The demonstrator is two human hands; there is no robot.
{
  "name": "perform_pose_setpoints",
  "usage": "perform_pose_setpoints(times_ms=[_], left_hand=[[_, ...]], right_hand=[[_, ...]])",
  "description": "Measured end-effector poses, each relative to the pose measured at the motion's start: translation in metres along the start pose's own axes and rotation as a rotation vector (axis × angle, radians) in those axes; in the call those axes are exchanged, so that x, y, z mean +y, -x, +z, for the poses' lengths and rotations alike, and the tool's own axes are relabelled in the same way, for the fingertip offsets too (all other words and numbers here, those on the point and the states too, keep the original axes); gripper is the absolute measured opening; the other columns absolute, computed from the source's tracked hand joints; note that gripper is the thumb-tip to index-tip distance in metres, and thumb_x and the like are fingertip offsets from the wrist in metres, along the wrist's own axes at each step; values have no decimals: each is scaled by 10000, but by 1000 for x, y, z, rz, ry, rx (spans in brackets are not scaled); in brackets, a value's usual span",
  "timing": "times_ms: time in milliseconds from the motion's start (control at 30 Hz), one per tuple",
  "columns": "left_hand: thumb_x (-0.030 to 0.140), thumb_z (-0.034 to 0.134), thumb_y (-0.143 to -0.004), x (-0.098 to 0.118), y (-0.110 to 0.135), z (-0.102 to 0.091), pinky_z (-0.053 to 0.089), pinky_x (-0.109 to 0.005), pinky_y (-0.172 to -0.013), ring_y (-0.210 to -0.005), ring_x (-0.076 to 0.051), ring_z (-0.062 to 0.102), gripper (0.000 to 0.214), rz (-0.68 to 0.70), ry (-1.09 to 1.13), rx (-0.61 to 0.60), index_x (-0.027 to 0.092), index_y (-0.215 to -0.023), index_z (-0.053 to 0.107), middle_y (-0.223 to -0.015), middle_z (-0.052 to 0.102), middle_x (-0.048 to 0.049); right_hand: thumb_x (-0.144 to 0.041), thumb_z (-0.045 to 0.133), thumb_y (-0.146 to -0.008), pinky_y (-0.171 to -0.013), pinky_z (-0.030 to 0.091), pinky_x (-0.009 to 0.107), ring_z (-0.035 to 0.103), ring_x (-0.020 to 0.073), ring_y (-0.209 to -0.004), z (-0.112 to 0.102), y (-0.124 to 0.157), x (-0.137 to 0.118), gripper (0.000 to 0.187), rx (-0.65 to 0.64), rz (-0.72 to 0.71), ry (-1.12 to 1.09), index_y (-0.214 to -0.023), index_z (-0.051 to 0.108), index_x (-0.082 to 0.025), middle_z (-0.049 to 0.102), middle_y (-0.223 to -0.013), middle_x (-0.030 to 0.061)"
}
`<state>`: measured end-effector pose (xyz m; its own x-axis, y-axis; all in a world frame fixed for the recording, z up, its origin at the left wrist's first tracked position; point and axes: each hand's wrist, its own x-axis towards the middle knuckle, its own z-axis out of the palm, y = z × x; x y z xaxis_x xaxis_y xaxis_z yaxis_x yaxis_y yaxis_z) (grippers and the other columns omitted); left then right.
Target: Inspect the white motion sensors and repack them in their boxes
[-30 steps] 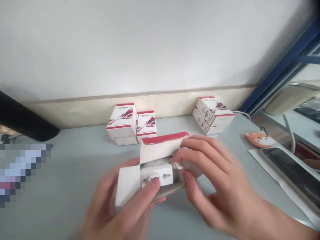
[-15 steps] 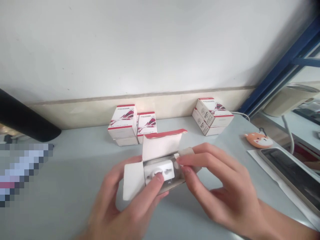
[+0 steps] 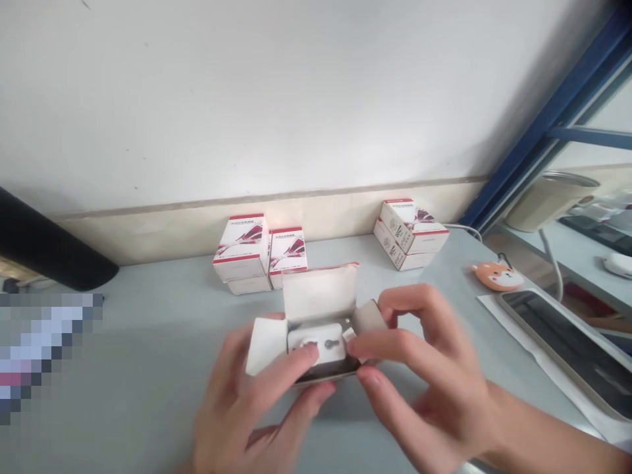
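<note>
A small white cardboard box with a red edge is held open above the grey table, its top flap standing up. Inside sits a white plug-like adapter. My left hand grips the box from the left, thumb pressed on the adapter's face. My right hand holds the box's right side, its fingers pinching the right side flap next to the adapter.
Stacked white and red boxes stand at the wall, and another pair to their right. An orange animal-shaped trinket and a dark tray on white paper lie at the right. A black object sits at the far left.
The open box has tilted so the adapter's face points more upward. My right fingers have shifted from over the box to pinching its right flap. The view has moved slightly.
</note>
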<state>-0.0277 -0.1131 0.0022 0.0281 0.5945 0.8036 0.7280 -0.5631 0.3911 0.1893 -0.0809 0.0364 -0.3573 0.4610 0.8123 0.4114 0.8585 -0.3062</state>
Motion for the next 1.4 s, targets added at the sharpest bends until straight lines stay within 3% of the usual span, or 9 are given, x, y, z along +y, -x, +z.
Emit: perform_pose_setpoints(times_ms=[100, 200, 467, 633, 867, 1000, 1200, 1333, 1400], left_hand=[[162, 749, -911, -5, -3, -1, 655, -283, -701, -953, -178, 707, 317, 67, 53, -88, 265, -1195, 651, -1155, 652, -56], [140, 753, -903, -11, -5, -2, 655, -280, -744, -986, -179, 706, 367, 65, 61, -94, 252, -1230, 628, -1165, 636, -56], [163, 778, -888, -15, -6, -2, 642, -311, -785, -999, -188, 687, 321, 146, -28, -72, 262, -1165, 650, -1151, 645, -41], [118, 786, -875, -19, -8, -1, 619, -279, -784, -1015, -186, 648, 318, 246, 0, -59, 200, -1162, 673, -1140, 658, -59], [98, 753, -898, -19, -9, -1, 619, -316, -819, -1025, -203, 670, 325, 225, 22, -98, 233, -1179, 661, -1149, 670, -60], [75, 753, -890, -20, -10, 1, 615, -318, -820, -1049, -213, 671, 341, 256, 36, -69, 222, -1182, 656, -1155, 674, -76], [93, 773, -884, -19, -12, 0, 612, -289, -766, -1001, -199, 677, 358, 285, 32, -61, 231, -1193, 659, -1139, 692, -70], [74, 787, -866, -14, -12, -3, 607, -258, -744, -987, -193, 681, 347, 341, -5, -77, 228, -1158, 678, -1104, 685, -74], [85, 784, -876, -11, -13, -4, 606, -249, -756, -1015, -193, 679, 321, 354, -33, -85, 227, -1147, 685, -1143, 659, -90]], right_hand=[[-137, 624, -908, -684, 552, 331, 596, 197, -884, 0, 1, 0, 182, -63, 39, 72, -1070, 670, -207, 545, -1021, 81], [-170, 602, -946, -698, 565, 329, 605, 198, -916, 0, 1, 0, 227, -105, 97, 85, -1161, 653, -218, 526, -1081, 89], [-296, 551, -1010, -696, 547, 330, 565, 160, -750, -4, -3, -1, 245, -211, 134, 208, -1237, 612, -225, 581, -1148, 91], [-341, 497, -1039, -736, 543, 372, 632, 212, -831, -6, -5, -2, 316, -286, 129, 307, -1331, 571, -246, 619, -1210, 110], [-177, 491, -1001, -628, 446, 281, 515, 144, -672, -6, -8, -4, 116, -196, 173, 21, -1079, 571, -211, 571, -872, 10], [-148, 533, -979, -617, 421, 271, 515, 131, -652, -4, -8, -6, 112, -171, 210, -18, -1051, 583, -218, 588, -835, -10], [-202, 579, -954, -628, 446, 282, 594, 141, -665, -9, -12, -9, 224, -206, 262, 75, -1162, 646, -251, 659, -878, -8], [-189, 610, -925, -618, 469, 275, 618, 131, -648, -14, -12, -8, 193, -210, 374, 11, -1091, 676, -263, 670, -855, -22], [-146, 613, -910, -609, 474, 265, 610, 120, -644, -14, -9, -6, 170, -154, 341, -40, -1035, 679, -241, 653, -837, -16]])
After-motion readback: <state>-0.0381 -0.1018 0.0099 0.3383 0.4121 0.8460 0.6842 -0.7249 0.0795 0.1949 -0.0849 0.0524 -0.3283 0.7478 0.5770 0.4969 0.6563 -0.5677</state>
